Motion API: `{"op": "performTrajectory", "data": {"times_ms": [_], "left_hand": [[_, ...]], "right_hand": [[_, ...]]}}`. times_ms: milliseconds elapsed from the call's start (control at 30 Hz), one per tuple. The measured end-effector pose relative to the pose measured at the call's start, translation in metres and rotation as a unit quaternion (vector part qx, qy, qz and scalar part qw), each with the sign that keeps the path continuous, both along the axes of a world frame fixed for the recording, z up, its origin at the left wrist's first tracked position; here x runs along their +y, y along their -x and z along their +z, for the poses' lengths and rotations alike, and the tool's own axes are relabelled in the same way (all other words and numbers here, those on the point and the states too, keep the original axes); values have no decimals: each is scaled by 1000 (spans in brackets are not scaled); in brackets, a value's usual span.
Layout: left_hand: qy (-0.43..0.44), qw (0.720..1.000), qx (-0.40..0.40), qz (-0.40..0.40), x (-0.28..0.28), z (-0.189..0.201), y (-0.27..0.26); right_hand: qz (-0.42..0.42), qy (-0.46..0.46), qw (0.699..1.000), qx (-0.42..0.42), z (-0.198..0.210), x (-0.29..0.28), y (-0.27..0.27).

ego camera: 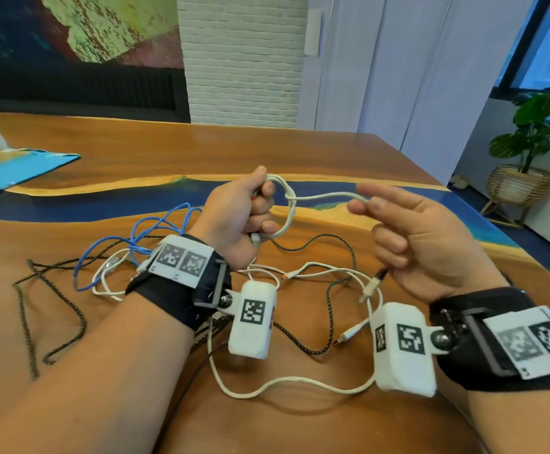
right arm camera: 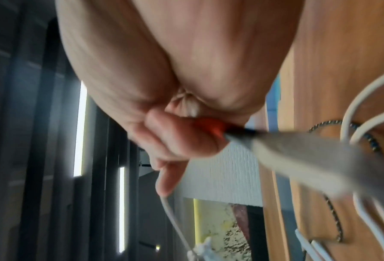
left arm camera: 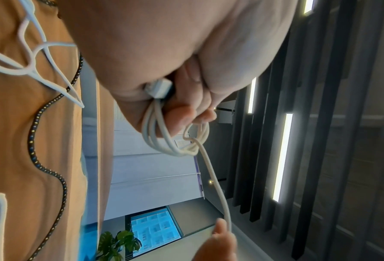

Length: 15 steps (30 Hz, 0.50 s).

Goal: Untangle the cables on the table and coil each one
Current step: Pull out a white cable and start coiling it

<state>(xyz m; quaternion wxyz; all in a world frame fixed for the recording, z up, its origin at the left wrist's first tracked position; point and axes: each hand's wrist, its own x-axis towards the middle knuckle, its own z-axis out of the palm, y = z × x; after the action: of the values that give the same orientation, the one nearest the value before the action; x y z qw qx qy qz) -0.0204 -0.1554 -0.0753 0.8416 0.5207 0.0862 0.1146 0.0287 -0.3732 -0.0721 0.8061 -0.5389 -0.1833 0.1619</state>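
Hands (ego camera: 234,211) gripping white cable (ego camera: 286,208), coiled, knotted

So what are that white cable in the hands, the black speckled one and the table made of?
The white cable looks like smooth matte plastic or rubber, no weave showing. The black cable seems fabric-braided: a yellow-flecked woven pattern runs along it. The table looks like glossy varnished wood, with visible grain and reflections; the blue band through it may be resin, though that is a guess.

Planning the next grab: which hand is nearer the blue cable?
Left. The left hand is raised just right of the blue cable; the right hand is farther right, across the tangle.
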Motion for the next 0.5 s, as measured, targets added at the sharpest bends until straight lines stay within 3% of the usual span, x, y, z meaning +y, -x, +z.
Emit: {"op": "performTrajectory", "data": {"times_ms": [200, 400, 500], "left_hand": [[-14, 1000, 12, 10, 1, -2, -2], [2, 1000, -1, -31, -1, 0, 2], [-10, 995, -11, -96, -12, 0, 6]], "right_hand": [[-43, -198, 979, 36, 1, 2, -5], [-72, -129, 989, 0, -7, 6, -10], [-105, -159, 981, 29, -9, 10, -14]]}}
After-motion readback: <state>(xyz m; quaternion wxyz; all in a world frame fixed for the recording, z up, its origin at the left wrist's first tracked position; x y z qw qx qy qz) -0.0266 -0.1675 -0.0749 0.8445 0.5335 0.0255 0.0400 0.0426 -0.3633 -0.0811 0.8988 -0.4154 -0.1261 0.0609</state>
